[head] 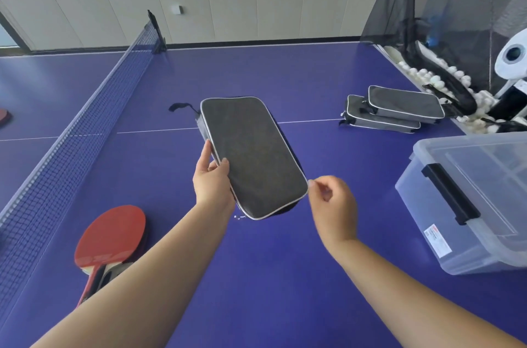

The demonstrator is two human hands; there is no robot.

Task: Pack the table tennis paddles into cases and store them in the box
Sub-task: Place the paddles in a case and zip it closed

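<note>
Dark grey fabric with pale piping covers the case (pixel 251 156) held above the blue worktop (pixel 256 276) at the middle of the view. The left hand (pixel 212 179) grips its long left edge, thumb on the top face and fingers curled beneath, so the case tilts with its far end toward 11 o'clock. The right hand (pixel 332 202) is at the case's near right corner, forefinger and thumb pinched together on something small there, likely the zip pull, though motion blur hides it. A black loop strap (pixel 179 106) hangs off the case's far end.

At 7 o'clock from the hands, red paddles (pixel 111 236) lie stacked flat on the worktop, handles pointing toward the viewer, just beside the net (pixel 85 131) that runs from 8 o'clock up to 11 o'clock. At 2 o'clock, well apart from the hands, two more grey cases (pixel 396 111) lie one overlapping the other. At 3 o'clock sits a clear plastic box (pixel 467 205) with its lid on and a black latch on the side facing the hands. Beyond the stacked cases, at 1 to 2 o'clock, a black mesh catch net (pixel 445 5) hangs over a trough of white balls (pixel 427 77) and a white ball machine (pixel 510 62).
</note>
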